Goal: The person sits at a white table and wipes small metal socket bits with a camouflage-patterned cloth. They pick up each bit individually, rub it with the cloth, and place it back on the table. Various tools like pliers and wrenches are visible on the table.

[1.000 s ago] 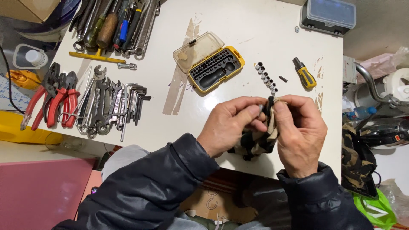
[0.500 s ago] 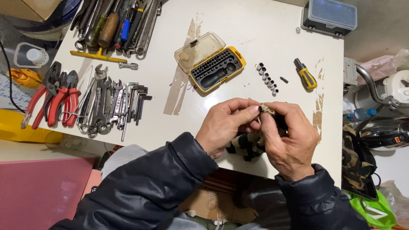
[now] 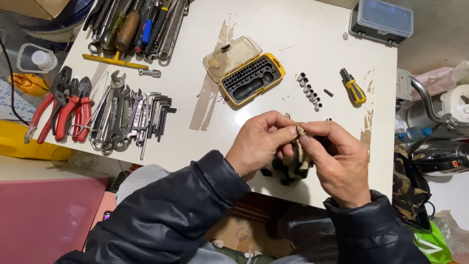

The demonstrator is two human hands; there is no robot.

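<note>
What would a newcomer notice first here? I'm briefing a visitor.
Both bare hands, left hand and right hand, pinch a camouflage-patterned cloth at the near edge of the white table. Behind them lies an open yellow bit-set case; red-handled pliers lie far left.

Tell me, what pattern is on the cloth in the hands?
Camouflage: dark, tan and cream patches on the cloth, seen in the head view.

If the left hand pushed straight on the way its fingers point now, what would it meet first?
Probably the right hand: the left hand points across at it, both pinching the camouflage-patterned cloth between them, fingertips almost touching. Depth is unclear.
</note>
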